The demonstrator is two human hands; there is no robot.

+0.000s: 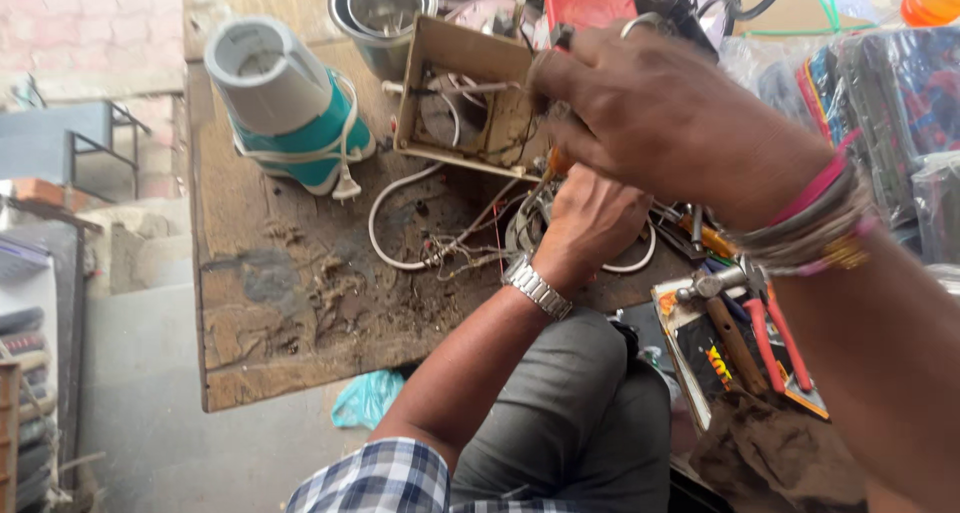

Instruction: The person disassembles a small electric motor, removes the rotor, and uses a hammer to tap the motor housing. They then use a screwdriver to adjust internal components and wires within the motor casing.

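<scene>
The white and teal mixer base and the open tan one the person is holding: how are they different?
The white and teal mixer base stands closed, its white cord wrapped around it; the open tan appliance housing is tipped on its side, with wires and insides showing. No hand touches the teal one; the right hand grips the tan one while the left hand works just below it. Both rest on the worn wooden table.

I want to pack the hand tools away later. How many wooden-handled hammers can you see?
1. The hammer lies on the box at the right of the workbench, beside the red-handled pliers. More could be hidden under the right hand or the clutter.
</scene>
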